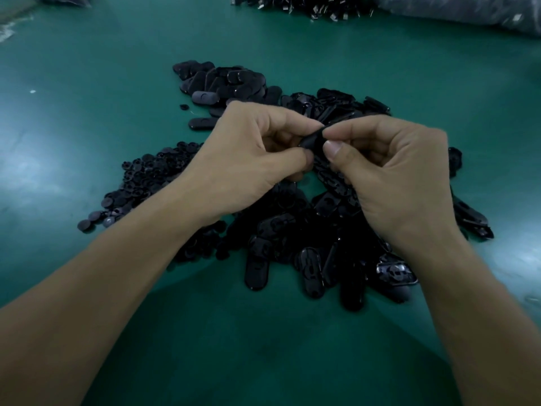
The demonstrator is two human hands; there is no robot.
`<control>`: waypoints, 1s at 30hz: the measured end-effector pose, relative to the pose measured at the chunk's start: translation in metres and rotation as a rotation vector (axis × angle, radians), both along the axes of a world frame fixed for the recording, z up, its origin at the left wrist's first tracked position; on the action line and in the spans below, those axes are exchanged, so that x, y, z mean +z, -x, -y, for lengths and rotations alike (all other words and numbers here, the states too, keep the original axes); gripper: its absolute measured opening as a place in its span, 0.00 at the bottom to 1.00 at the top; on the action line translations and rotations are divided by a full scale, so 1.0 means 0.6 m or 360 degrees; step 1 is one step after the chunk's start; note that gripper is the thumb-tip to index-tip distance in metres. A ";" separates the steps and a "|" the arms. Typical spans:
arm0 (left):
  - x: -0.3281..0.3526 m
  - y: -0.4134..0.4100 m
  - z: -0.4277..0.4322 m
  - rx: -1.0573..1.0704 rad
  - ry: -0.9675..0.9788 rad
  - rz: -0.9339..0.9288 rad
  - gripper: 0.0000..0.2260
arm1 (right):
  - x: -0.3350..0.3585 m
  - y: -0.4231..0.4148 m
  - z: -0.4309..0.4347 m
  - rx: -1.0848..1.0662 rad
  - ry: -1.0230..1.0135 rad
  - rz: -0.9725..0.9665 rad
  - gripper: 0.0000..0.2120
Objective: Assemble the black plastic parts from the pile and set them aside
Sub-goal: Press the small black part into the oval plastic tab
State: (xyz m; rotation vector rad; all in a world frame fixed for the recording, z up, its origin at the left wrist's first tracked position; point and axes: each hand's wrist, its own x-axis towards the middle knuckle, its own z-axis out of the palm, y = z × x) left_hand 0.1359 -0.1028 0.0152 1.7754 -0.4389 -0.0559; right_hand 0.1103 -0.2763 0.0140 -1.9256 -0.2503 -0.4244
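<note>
Both hands meet mid-frame, over the pile. The left hand & right hand each pinch the same small black part btwn thumb and forefinger tips, other fingers curled under. The part is held in the air, clear of the green worktop, above the heap of open oval shells. One piece or two pressed together? Can't tell, the fingers cover most of it.

Round pieces are spread to the left, touching the shell heap. Closed-looking ovals sit at the back, just beyond the hands. Prob. the set-aside lot, going by the smooth tops.

Handling, my guess: light, stiff moulded plastic, glossy so a bit slippery. Thin edges may flex but shouldn't break under finger pressure. Best hold is by the long edges or ends w/ fingertips, leaving the middle free for the insert to seat. Press straight, not skewed, or the snap-fit prob. won't catch. It's small, so easy to drop into the heap & lose among lookalikes.

Far off: another dark pile and a grey bag at the worktop's back edge.
</note>
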 end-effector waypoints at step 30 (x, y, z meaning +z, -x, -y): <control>-0.007 0.009 0.006 0.0100 -0.0531 0.0371 0.11 | -0.001 0.017 -0.017 -0.0165 0.0575 -0.0028 0.14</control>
